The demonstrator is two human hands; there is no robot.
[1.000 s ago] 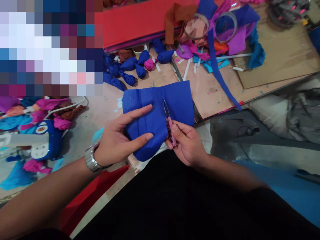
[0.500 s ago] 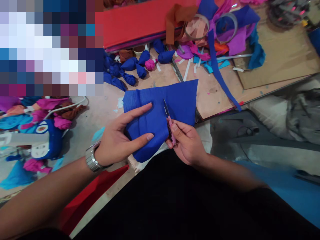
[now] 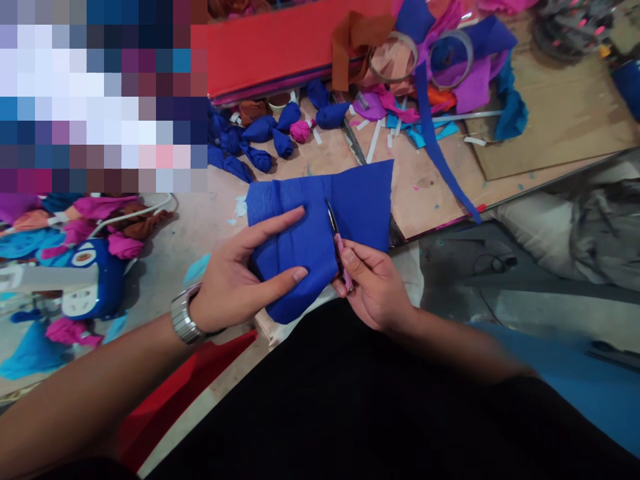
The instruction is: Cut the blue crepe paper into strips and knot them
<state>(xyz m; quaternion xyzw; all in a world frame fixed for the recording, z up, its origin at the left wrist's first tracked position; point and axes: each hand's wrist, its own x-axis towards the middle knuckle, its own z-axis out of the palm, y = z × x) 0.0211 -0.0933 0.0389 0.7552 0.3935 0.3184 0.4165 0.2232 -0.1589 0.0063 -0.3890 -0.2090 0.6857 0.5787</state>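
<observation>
A sheet of blue crepe paper lies at the near table edge, its lower part curling down over my lap. My left hand, with a metal-band watch at the wrist, has thumb and index finger spread apart over the sheet's left part. Its other fingers are hidden, apparently under the paper, which sits between them. In my right hand is a small pair of scissors with pink handles. Their dark blades point away from me over the middle of the sheet, nearly together, along a cut line.
Several blue crepe-paper bundles lie beyond the sheet. Two tape rolls rest among coloured scraps, and a blue strip hangs to the table edge. Cardboard lies right, a red board behind, a blue power strip left.
The scissor blades have come closer together. The sheet's right part has shifted very slightly left; both hands stay almost in place.
</observation>
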